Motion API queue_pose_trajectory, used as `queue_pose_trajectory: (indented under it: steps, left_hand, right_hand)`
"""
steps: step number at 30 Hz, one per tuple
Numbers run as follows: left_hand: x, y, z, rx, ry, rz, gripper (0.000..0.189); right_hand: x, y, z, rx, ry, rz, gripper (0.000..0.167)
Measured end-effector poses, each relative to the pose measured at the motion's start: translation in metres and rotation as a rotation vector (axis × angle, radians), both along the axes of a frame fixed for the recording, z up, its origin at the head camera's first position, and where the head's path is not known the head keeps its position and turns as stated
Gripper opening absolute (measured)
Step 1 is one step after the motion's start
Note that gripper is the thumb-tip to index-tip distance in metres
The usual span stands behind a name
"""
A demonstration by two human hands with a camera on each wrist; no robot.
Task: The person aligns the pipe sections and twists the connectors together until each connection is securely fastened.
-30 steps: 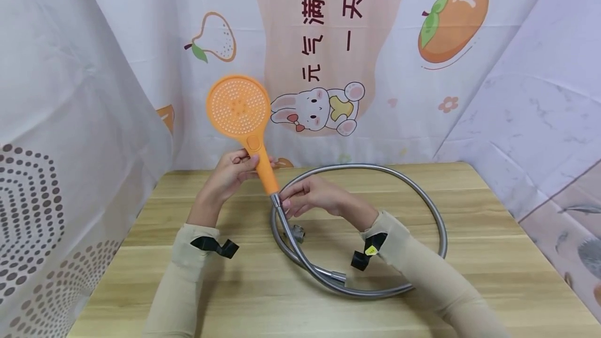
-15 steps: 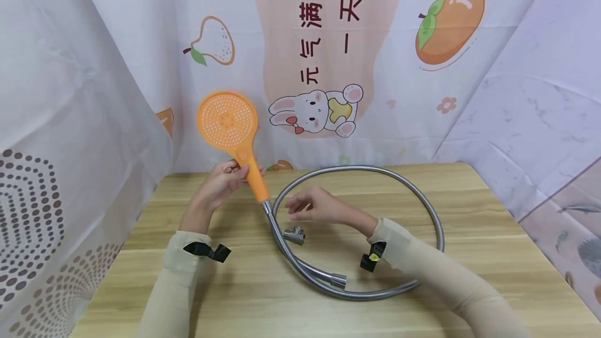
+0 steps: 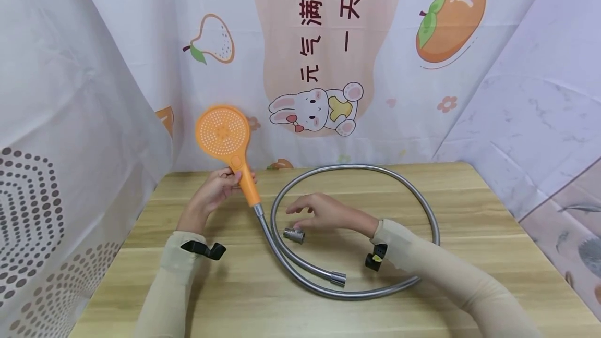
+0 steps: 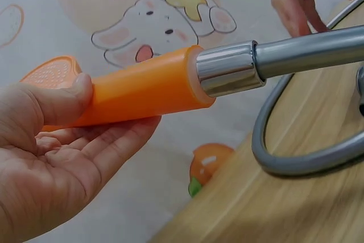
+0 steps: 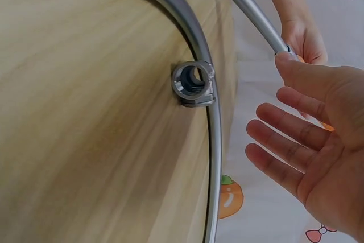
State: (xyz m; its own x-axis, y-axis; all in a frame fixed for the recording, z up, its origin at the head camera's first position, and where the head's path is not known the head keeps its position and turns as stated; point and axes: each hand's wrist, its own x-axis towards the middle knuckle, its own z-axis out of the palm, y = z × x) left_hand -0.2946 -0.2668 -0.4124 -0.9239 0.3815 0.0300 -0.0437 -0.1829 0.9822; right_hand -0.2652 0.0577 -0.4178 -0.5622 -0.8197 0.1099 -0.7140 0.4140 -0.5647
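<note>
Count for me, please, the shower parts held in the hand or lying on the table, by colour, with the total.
Orange: 1 (shower head)
Silver-grey: 2 (looped hose, small metal fitting)
Total: 3

The shower head (image 3: 227, 139) looks smooth plastic, the hose (image 4: 313, 52) shiny metal.

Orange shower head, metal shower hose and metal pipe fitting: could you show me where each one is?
Orange shower head (image 3: 236, 161), head view: on its neck.
Metal shower hose (image 4: 313, 52), left wrist view: on the stretch near the shower head.
Metal pipe fitting (image 3: 294, 235), head view: mid-body.
</note>
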Motion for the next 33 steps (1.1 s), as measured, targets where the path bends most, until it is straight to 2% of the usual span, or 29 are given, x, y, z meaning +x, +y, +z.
queue_pose_trajectory:
  steps: [4,10,18,23,33]
  left_hand:
    - [-0.004,-0.005,-0.009,-0.026,-0.031,0.019,0.023]
    - [-0.007,-0.01,-0.021,-0.017,-0.051,0.011,0.02]
    - [-0.011,-0.013,-0.034,-0.055,-0.111,0.02,0.044]
    - [-0.014,-0.01,-0.037,-0.071,-0.145,0.042,0.041]
    - [-0.018,-0.01,-0.039,-0.081,-0.199,0.068,0.039]
  right_hand:
    - [0.001,0.0,-0.004,0.013,0.002,0.007,0.038]
    - [0.003,-0.003,-0.01,0.071,0.027,-0.002,0.041]
    - [0.002,-0.004,-0.021,0.126,0.05,0.018,0.046]
    - [0.001,-0.004,-0.025,0.131,0.083,0.041,0.048]
    - [-0.001,-0.005,-0.02,0.127,0.103,0.062,0.048]
